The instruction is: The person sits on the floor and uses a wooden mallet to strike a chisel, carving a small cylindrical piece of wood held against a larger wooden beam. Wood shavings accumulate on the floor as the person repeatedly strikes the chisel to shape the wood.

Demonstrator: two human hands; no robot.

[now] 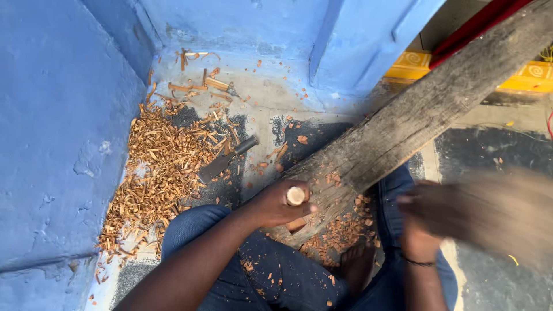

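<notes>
The left hand (276, 204) grips a chisel handle (295, 196) upright against the low end of a slanted log (415, 115). The right hand (429, 210) clenches a blurred mallet (501, 210). Shavings (161, 167) and a second chisel (227, 160) lie on the floor (271, 98).

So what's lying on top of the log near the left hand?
Reddish wood chips lie on the log below the left hand, whose fist grips a pale round-ended handle. Whatever its lower end meets on the wood is hidden by the hand.
</notes>
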